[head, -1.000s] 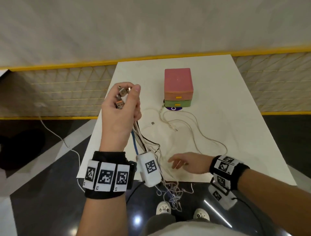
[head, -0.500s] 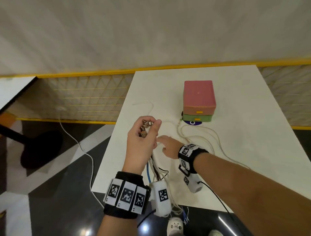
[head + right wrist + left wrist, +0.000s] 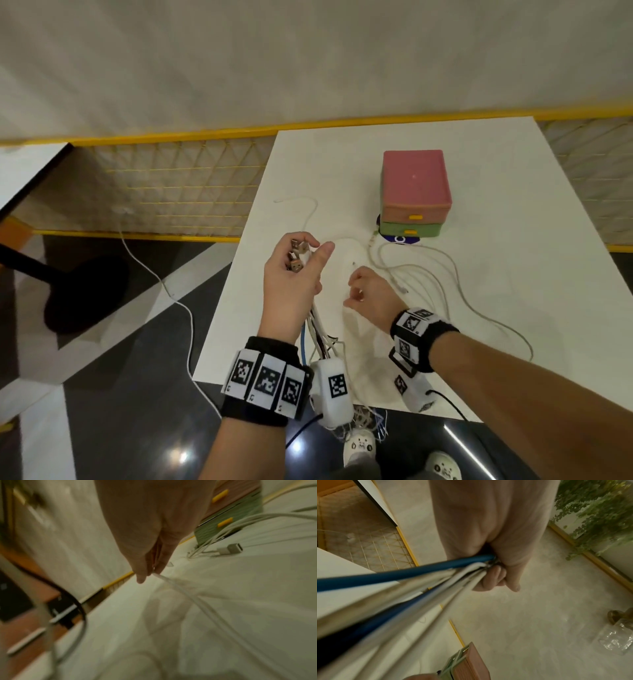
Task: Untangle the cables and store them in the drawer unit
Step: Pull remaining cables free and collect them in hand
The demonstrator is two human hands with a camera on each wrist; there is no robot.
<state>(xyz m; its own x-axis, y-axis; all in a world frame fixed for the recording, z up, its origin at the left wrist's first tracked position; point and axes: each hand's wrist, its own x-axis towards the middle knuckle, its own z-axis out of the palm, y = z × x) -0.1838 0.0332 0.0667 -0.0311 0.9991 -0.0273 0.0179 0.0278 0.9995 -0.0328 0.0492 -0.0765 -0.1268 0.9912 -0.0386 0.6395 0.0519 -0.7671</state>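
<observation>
My left hand [image 3: 294,274] is raised over the table's left edge and grips a bundle of cables [image 3: 419,582], blue, white and black, with their USB plugs [image 3: 297,255] sticking out above the fist. The bundle hangs down past my wrist off the table's front edge. My right hand [image 3: 368,296] is just right of it and pinches a thin white cable [image 3: 180,588] between fingertips over the tabletop. The drawer unit [image 3: 414,195], pink over green with yellow handles, stands at the back with both drawers closed. Loose white cables [image 3: 445,274] lie in front of it.
The white table [image 3: 531,240] has a yellow-framed mesh fence [image 3: 171,192] behind and to its left. A white cord [image 3: 178,301] trails across the dark floor at the left. A loose USB plug [image 3: 231,549] lies near the drawer unit. My shoes [image 3: 359,445] show below the front edge.
My right hand moved from the table's front edge up next to my left hand and took a thin white cable in a pinch. The left hand kept its grip, lower in view.
</observation>
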